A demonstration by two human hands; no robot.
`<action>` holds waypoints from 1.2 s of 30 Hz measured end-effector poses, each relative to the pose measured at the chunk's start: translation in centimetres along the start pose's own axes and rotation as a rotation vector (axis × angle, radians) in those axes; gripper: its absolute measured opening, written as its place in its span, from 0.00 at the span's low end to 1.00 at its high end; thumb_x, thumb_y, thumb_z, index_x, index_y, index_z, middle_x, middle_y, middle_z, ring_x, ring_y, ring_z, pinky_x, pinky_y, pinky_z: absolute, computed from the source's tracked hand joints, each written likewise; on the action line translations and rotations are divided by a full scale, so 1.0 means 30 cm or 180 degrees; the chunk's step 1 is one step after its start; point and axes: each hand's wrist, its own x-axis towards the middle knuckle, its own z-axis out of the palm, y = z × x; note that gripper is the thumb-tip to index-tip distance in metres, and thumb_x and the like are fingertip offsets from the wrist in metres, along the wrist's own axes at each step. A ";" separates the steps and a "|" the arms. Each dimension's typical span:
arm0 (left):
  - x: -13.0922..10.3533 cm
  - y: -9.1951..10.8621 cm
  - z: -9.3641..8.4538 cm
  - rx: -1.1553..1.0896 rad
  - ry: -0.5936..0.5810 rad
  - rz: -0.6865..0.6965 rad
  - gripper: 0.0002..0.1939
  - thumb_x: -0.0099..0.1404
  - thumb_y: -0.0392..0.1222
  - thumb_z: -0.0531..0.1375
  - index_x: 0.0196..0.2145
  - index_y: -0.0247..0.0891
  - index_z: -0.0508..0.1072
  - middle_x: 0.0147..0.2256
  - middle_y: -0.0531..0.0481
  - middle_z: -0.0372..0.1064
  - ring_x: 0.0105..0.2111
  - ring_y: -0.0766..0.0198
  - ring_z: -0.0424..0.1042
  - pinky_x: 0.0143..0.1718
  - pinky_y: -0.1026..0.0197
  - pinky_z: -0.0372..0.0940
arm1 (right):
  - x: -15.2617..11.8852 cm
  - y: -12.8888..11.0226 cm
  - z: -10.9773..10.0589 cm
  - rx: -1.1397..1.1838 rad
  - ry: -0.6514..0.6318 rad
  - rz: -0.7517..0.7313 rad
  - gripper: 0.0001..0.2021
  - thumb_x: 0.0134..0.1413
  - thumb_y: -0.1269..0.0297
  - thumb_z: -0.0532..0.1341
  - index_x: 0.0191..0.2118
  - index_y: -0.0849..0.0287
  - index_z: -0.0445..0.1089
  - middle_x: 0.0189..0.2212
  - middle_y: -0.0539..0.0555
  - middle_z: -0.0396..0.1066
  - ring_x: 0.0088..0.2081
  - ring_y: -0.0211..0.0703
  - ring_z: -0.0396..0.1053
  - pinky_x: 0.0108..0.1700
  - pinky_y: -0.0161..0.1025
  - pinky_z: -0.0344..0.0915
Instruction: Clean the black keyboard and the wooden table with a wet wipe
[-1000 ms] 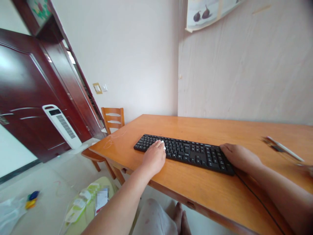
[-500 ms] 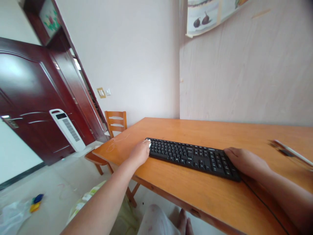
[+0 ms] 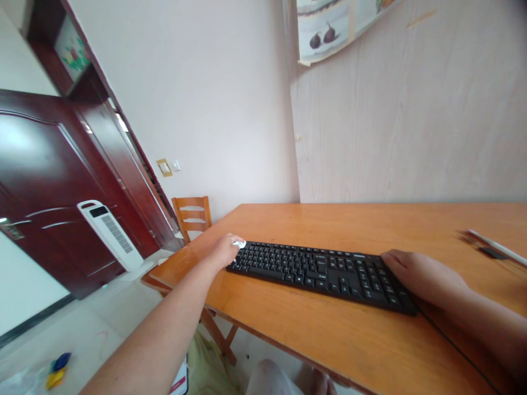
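Note:
A black keyboard (image 3: 313,271) lies on the orange wooden table (image 3: 263,219), its cable running off toward the lower right. My left hand (image 3: 225,251) is closed around a small white wad (image 3: 239,243) at the keyboard's left end, by its upper left corner. At the opposite end my right hand (image 3: 415,271) grips the right edge, with the thumb along the top corner; its other fingers are hidden beyond the edge.
A white stick-like object (image 3: 496,246) with a dark piece beside it lies on the table at the right. Behind the table's left end stands a wooden chair (image 3: 192,216). A white heater-like panel (image 3: 111,233) leans by the dark red door (image 3: 37,181).
My left hand has moved left, off the keyboard's edge, with the white wad now showing more. The view has shifted slightly. My right hand stays at the keyboard's right end.

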 end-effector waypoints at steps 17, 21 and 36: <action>0.119 0.054 -0.017 0.0254 -0.0671 0.0404 0.13 0.55 0.30 0.53 0.25 0.37 0.77 0.29 0.49 0.74 0.34 0.62 0.73 0.41 0.62 0.67 | -0.010 -0.018 -0.015 0.0007 -0.0184 0.0086 0.25 0.66 0.47 0.40 0.37 0.52 0.71 0.41 0.60 0.76 0.45 0.58 0.73 0.43 0.47 0.63; 0.114 0.097 -0.010 0.0130 -0.0751 0.0624 0.14 0.56 0.31 0.52 0.28 0.38 0.78 0.33 0.49 0.75 0.36 0.63 0.73 0.44 0.61 0.67 | -0.014 -0.025 -0.022 -0.0024 -0.0166 0.0033 0.25 0.66 0.48 0.41 0.37 0.52 0.72 0.41 0.60 0.76 0.44 0.58 0.73 0.42 0.46 0.63; 0.091 0.191 -0.012 0.0124 -0.0609 0.0839 0.13 0.57 0.30 0.54 0.31 0.37 0.78 0.32 0.48 0.73 0.37 0.61 0.71 0.43 0.61 0.66 | -0.016 -0.028 -0.021 -0.0064 -0.0093 -0.0014 0.25 0.66 0.49 0.41 0.39 0.54 0.72 0.41 0.62 0.77 0.44 0.60 0.73 0.41 0.47 0.63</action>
